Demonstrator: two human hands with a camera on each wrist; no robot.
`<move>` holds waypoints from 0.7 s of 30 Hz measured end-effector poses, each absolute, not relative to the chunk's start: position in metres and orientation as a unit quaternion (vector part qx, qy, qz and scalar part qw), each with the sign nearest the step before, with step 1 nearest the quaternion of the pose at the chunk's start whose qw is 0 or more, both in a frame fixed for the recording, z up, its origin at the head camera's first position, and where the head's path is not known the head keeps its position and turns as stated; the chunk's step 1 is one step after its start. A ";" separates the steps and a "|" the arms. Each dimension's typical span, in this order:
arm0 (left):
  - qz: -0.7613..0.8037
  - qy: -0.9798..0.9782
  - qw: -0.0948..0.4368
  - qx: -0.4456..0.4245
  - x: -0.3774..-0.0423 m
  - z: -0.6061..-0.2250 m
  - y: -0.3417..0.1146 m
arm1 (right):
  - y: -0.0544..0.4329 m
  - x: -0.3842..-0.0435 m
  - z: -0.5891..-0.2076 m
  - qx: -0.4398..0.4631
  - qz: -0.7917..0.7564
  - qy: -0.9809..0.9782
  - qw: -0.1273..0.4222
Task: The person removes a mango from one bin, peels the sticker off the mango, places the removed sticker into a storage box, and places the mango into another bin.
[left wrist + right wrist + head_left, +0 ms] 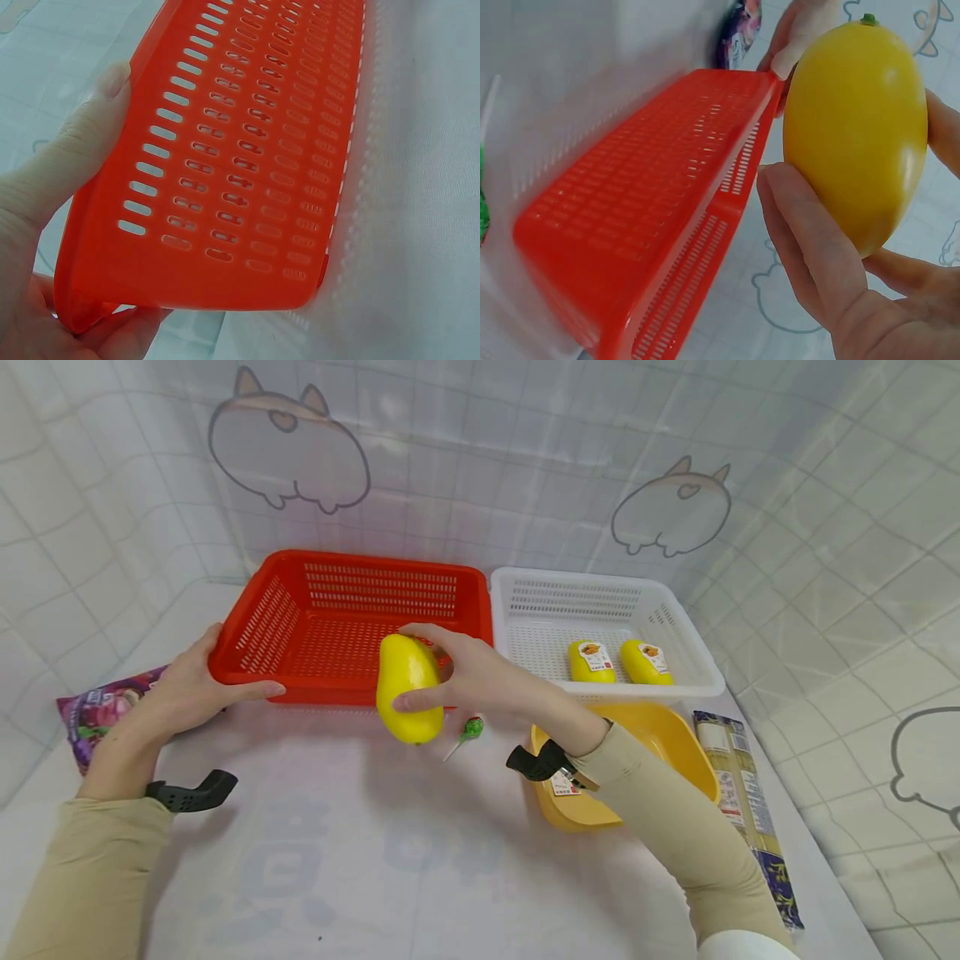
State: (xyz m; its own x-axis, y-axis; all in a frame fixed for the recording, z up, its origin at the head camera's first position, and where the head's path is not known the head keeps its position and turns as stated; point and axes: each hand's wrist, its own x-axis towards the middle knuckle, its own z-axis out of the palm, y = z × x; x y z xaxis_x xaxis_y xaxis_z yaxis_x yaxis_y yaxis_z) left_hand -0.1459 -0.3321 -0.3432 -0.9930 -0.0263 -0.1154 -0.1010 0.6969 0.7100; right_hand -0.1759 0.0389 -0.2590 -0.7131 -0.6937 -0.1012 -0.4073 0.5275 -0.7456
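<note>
My right hand (476,672) grips a yellow mango (407,689) between thumb and fingers, above the front rim of the red basket (345,689). In the right wrist view the mango (859,135) shows a small green stem end. At the basket's left front corner my left hand (183,685) holds the rim, its thumb along the front edge. The left wrist view has that hand (67,172) around the corner of the basket (217,289). No goods show inside the red basket.
A white basket (517,602) holds two labelled yellow mangoes (592,662). Before it stands a yellow bin (558,814), with a long noodle-like packet (750,802) at its right. A green lollipop (472,727) lies near the middle. A purple bag (97,714) lies by my left wrist.
</note>
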 end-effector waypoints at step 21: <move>0.389 0.920 0.036 -0.033 -0.145 -0.344 -0.329 | 0.001 -0.214 -0.243 -0.320 -0.384 0.840 0.210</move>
